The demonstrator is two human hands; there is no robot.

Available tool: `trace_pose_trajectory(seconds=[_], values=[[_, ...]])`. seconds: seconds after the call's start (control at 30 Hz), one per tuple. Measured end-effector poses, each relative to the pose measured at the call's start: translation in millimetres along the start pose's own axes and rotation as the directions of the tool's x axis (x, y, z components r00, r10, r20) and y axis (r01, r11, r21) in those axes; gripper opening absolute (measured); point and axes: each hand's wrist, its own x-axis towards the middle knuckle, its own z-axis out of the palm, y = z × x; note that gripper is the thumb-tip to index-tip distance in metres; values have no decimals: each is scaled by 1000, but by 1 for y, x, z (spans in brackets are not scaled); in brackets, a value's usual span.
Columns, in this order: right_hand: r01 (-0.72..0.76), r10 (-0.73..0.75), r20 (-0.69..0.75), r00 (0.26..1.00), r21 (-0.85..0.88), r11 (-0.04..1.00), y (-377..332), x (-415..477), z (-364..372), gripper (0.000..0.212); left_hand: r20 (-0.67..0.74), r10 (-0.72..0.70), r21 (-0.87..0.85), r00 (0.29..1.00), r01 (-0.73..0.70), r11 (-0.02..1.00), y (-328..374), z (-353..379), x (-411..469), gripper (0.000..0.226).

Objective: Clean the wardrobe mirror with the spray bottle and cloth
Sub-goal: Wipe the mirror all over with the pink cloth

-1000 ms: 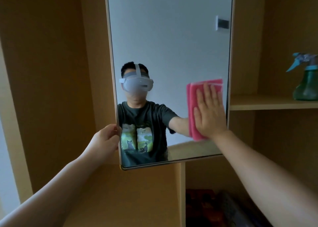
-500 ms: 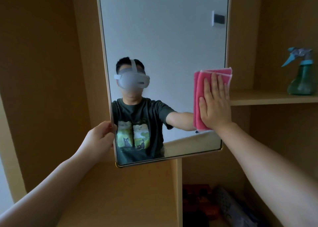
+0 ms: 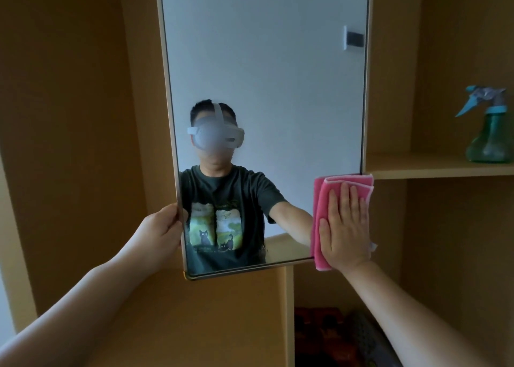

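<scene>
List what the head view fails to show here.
Head view:
Top of the mirror: cut by the frame edge.
Its lower right corner: under pink cloth and right hand.
Fingertips of the left hand: behind the mirror's edge.
Level in the spray bottle: too dim.

Pink cloth (image 3: 322, 200) on mirror (image 3: 264, 74) corner; bottle (image 3: 490, 133) on shelf.
</scene>
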Motion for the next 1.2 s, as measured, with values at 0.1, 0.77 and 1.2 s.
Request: trace_pose_trajectory(seconds=[0.1, 0.77, 1.2], values=[[-34, 34, -10, 999, 16, 999, -6, -1, 1, 61, -3, -3, 6, 1000, 3, 1000, 0, 1, 1, 20], [27, -25, -21, 999, 67, 997, -91, -23, 18, 63, 29, 11, 35, 1000, -12, 999, -2, -3, 2, 18], [209, -203, -68, 977, 92, 974, -183, -50, 32, 66, 65, 26, 16, 998, -27, 999, -3, -5, 3, 18]])
